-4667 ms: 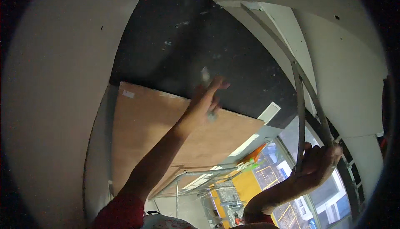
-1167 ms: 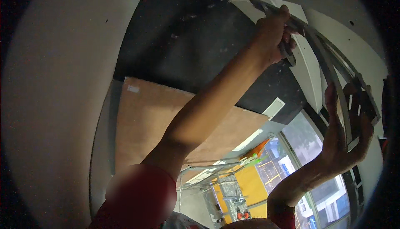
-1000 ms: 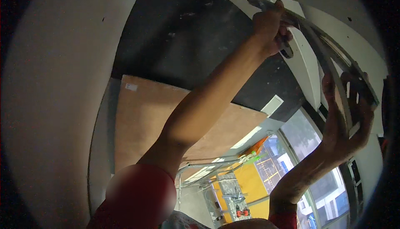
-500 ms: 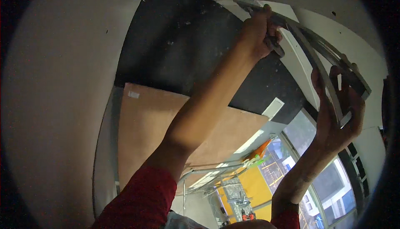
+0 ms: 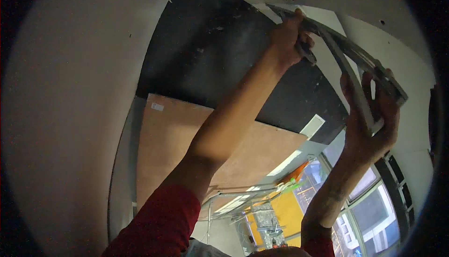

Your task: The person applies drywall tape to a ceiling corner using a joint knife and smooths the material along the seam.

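Raised high to the upper right, both my hands are on a grey metal frame [image 5: 339, 57], two long bars meeting at a narrow angle. My left hand [image 5: 286, 39] is wrapped round it near the pointed far end, thumb up along the bar. A short dark piece with a rounded end [image 5: 306, 53] sticks out below that hand; I cannot tell whether it belongs to the frame. My right hand [image 5: 367, 133] grips the wider near end, its fingers curled between and around the two bars. The frame lies close under a pale ceiling or wall panel.
Beyond my arms are a black panel [image 5: 201, 51] and a brown board [image 5: 187, 121]. A pale wall [image 5: 65, 117] fills the left side. Metal rails [image 5: 243, 193], a yellow surface [image 5: 286, 210] and large windows [image 5: 374, 205] lie at lower right.
The frame's near end and my right hand have shifted slightly left. My left hand stays nearly in place, and both keep their grip. The background has moved slightly right.
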The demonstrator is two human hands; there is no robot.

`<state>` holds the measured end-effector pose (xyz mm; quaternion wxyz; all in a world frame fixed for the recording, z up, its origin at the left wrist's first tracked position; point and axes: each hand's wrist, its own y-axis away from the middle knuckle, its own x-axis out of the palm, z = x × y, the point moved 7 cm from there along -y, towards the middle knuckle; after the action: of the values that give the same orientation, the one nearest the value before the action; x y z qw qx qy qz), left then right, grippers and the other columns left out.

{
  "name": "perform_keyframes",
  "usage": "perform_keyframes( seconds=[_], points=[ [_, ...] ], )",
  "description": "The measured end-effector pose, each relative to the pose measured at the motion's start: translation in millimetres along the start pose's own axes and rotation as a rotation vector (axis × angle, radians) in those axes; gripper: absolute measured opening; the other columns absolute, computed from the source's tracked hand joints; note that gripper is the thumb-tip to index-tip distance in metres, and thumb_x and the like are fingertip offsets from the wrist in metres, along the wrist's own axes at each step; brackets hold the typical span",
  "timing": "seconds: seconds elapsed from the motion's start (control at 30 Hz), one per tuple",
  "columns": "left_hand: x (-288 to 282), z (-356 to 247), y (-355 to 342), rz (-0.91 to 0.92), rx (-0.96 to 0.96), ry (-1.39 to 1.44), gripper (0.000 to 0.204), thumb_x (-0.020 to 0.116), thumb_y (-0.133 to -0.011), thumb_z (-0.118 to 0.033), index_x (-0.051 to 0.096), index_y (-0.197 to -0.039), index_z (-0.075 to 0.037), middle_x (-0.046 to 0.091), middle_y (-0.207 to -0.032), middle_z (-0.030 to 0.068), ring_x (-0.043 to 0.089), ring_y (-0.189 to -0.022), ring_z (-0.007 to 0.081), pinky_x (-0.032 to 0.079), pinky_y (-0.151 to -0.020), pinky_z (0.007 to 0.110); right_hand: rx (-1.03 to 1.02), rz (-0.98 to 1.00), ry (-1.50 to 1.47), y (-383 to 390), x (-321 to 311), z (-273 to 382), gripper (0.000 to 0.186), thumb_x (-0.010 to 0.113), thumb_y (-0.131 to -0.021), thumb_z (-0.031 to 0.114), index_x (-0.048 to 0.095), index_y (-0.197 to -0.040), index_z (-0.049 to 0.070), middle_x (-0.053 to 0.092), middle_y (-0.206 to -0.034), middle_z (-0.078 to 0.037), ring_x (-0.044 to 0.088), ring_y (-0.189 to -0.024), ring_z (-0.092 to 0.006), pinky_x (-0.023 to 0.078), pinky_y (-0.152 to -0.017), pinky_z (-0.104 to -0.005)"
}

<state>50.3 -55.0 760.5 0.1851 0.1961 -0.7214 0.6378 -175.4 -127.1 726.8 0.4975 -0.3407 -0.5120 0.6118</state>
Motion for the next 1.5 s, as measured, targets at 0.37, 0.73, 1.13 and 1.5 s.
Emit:
perform_keyframes(
  seconds=[0.37,0.73,1.13,1.5],
  points=[
    [-19.1,-9.9,-19.1,-0.006,0.004,0.008,0.021,0.045,-0.092,-0.029,0.05,-0.084,-0.01,0.048,-0.064,0.0038,0.04,-0.044,0.0136,0.04,-0.044,0.031,-0.414,0.114,0.842,-5.8,21.1,-7.9,0.026,0.054,-0.076,-0.013,0.055,-0.101,-0.008,0.048,-0.117,-0.022,0.051,-0.108,-0.033,0.051,-0.085,-0.0474],
    [-33.6,-13.7,-36.6,0.05,0.017,0.034,0.025,0.038,-0.093,-0.027,0.051,-0.085,-0.007,0.052,-0.063,0.0046,0.047,-0.051,0.0138,0.044,-0.047,0.029,-0.14,0.115,0.279,-33.5,-0.1,-34.6,0.036,0.068,-0.066,-0.011,0.058,-0.1,-0.004,0.053,-0.113,-0.016,0.055,-0.102,-0.0255,0.052,-0.083,-0.0366],
    [-46.5,-13.9,-19.3,-0.046,0.069,-0.074,0.031,0.042,-0.091,-0.034,0.05,-0.08,-0.006,0.045,-0.056,0.0057,0.04,-0.047,0.0159,0.041,-0.044,0.033,-0.454,0.181,1.169,-18.7,13.2,-48.3,0.038,0.068,-0.068,-0.009,0.056,-0.105,-0.005,0.055,-0.111,-0.012,0.057,-0.1,-0.0241,0.048,-0.087,-0.0373],
    [-51.1,-9.8,-31.9,-0.085,0.002,-0.036,0.028,0.046,-0.091,-0.033,0.049,-0.084,-0.006,0.047,-0.055,0.0067,0.04,-0.041,0.0161,0.041,-0.043,0.033,-0.41,0.131,0.963,-20.4,0.2,-49.0,0.037,0.055,-0.081,0.01,0.049,-0.113,-0.008,0.05,-0.116,-0.021,0.052,-0.106,-0.0333,0.048,-0.085,-0.0534]
  ],
)
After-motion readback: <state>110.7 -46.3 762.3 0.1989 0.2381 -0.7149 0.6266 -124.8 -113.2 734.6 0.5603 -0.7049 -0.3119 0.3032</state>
